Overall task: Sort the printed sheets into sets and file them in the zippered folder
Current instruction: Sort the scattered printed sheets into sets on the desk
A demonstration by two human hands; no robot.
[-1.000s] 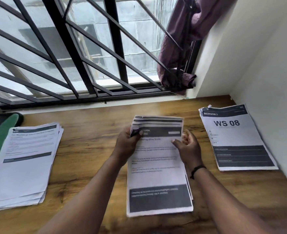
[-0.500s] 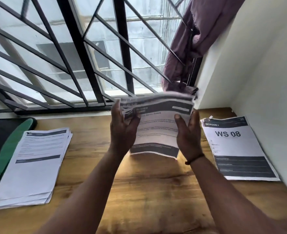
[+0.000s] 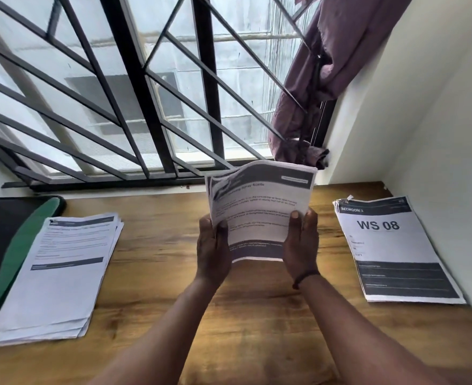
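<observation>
A stack of printed sheets (image 3: 260,207) with dark header and footer bands stands upright over the middle of the wooden table (image 3: 243,315). My left hand (image 3: 212,251) grips its left edge and my right hand (image 3: 301,245) grips its right edge, thumbs on the front page. The top left corners of the sheets fan apart. A second pile of sheets (image 3: 60,270) lies flat at the left. A third pile headed "WS 08" (image 3: 393,248) lies flat at the right. The black and green zippered folder (image 3: 4,245) lies at the far left edge, partly under the left pile.
A window with black metal bars (image 3: 146,93) runs along the back of the table. A purple cloth (image 3: 326,79) hangs at the window's right end. A white wall (image 3: 437,134) borders the table's right side.
Both hands lifted the middle stack off the table and stood it upright. Since half a second ago the stack has come lower, with its bottom edge toward the tabletop.
</observation>
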